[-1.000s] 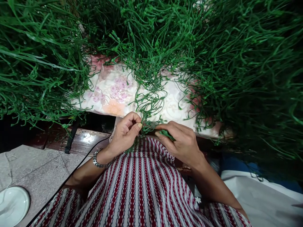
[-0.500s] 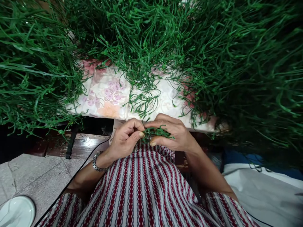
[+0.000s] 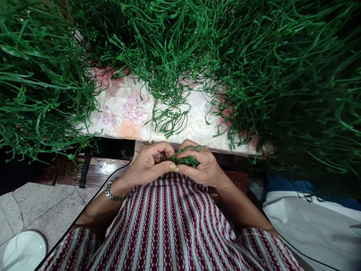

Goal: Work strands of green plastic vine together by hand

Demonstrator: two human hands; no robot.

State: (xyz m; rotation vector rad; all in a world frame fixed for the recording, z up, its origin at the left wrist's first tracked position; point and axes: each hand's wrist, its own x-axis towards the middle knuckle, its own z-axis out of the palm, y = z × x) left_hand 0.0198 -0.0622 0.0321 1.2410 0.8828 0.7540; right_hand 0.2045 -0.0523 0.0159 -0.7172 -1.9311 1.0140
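Together, left hand (image 3: 146, 163), right hand (image 3: 204, 167), green sprig (image 3: 184, 160) pinched between them

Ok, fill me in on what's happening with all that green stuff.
A person in a red and white striped garment sits close to a big heap of thin green stems piled on a floral cloth. Both hands are together just above the lap: the left hand pinches with curled fingers, and the right hand is closed around a small bunch of green sprigs. A white dish sits on the floor at lower left.
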